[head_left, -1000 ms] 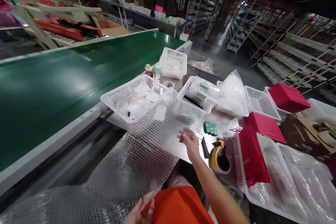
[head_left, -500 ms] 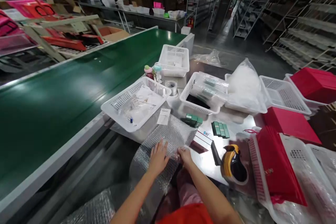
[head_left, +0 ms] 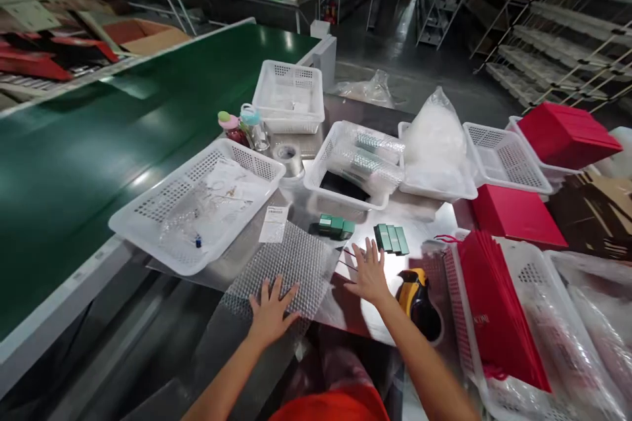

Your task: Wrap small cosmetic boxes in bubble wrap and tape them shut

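Observation:
My left hand point(head_left: 272, 314) lies with fingers spread on a sheet of bubble wrap point(head_left: 303, 263), which drapes over the table's front edge. My right hand point(head_left: 368, 276) reaches over flat white boxes point(head_left: 347, 262) with dark red edges, fingers apart; it covers most of them, and whether it touches them I cannot tell. Just beyond its fingertips stand small green boxes point(head_left: 392, 239), and more green boxes point(head_left: 336, 226) sit to the left. A white printed slip point(head_left: 273, 223) rests at the wrap's far edge. To the right of my right hand is a yellow and black tape dispenser point(head_left: 419, 302).
A white basket point(head_left: 123, 214) with papers and small plastic bags stands left, beside the green conveyor belt point(head_left: 182, 125). Behind are a tape roll point(head_left: 289, 158), bottles point(head_left: 254, 126) and a basket point(head_left: 390, 200) of bubble-wrapped items. Red bags point(head_left: 498, 309) fill a basket at right.
My right hand has let go of the bubble wrap's edge and moved right and forward over the white boxes. My left hand stays spread on the wrap, and the view has shifted.

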The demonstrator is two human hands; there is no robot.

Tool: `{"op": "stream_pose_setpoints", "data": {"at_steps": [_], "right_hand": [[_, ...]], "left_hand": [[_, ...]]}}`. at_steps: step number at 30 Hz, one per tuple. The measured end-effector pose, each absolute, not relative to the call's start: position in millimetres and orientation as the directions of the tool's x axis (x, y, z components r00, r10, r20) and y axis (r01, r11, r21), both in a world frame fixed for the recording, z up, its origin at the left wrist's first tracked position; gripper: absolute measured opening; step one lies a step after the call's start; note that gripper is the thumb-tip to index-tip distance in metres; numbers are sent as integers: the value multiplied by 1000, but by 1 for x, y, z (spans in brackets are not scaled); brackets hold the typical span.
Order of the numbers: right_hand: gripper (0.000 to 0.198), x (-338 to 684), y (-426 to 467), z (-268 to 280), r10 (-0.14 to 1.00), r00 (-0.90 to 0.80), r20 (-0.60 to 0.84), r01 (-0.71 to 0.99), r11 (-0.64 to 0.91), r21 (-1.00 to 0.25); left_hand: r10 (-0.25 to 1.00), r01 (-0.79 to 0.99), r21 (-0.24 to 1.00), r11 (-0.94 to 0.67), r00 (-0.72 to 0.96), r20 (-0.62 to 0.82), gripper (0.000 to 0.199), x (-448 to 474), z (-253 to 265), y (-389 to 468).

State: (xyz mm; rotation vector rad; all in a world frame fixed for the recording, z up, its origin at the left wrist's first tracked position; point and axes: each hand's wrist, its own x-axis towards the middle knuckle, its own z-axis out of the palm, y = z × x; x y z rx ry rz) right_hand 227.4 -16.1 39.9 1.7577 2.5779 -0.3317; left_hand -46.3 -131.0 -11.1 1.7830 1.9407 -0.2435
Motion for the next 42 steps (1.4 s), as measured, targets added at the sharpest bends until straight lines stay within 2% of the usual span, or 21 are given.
{"op": "stream_pose_setpoints", "data": {"at_steps": [2, 4, 8, 14, 17, 19, 20, 22, 24, 28, 31, 35, 38, 42], "right_hand": [[106, 221, -5, 37, 901, -382, -205, 920, 351, -174], [99, 220, -1, 37, 897, -380, -226, 918, 336, -209], [93, 237, 6, 39, 905, -356, -232, 922, 300, -244], [88, 263, 26, 29, 931, -318, -178, 938, 281, -202], [104, 257, 31, 32, 939, -273, -208, 958, 246, -149], [117, 243, 40, 42, 933, -308, -185, 948, 284, -147], [116, 232, 48, 49, 925, -351, -146, 931, 327, -163], [99, 207, 71, 62, 882, -465, -78, 875, 444, -196], [83, 181, 97, 70, 813, -570, -119, 817, 544, -191], [83, 152, 133, 60, 653, -678, -337, 728, 662, -180], [78, 153, 141, 43, 592, -739, -320, 670, 696, -259], [49, 159, 148, 41, 611, -744, -271, 668, 685, -291], [51, 151, 161, 51, 652, -702, -287, 710, 668, -223], [53, 131, 175, 58, 657, -689, -307, 709, 699, -94]], "left_hand": [[880, 977, 169, 132, -37, -473, 61, -44, -13, -130], [878, 983, 137, 123, -44, -477, 62, -43, -15, -131], [894, 992, 90, 93, -43, -447, 59, -43, -23, -136], [896, 993, 84, 84, -38, -443, 61, -43, -28, -137], [897, 990, 93, 108, -57, -437, 60, -42, -26, -134], [893, 987, 90, 133, -80, -442, 56, -40, -25, -132], [890, 986, 84, 144, -92, -447, 55, -40, -24, -131], [887, 986, 68, 151, -104, -450, 58, -39, -23, -129], [887, 988, 53, 146, -107, -449, 61, -37, -23, -129], [877, 986, 47, 160, -120, -465, 64, -35, -24, -129], [881, 985, 54, 163, -121, -458, 66, -36, -27, -130], [893, 982, 73, 177, -129, -431, 60, -38, -34, -132], [899, 984, 81, 159, -110, -424, 56, -33, -36, -128], [935, 994, 49, 100, -77, -347, 59, -17, -30, -110]]}}
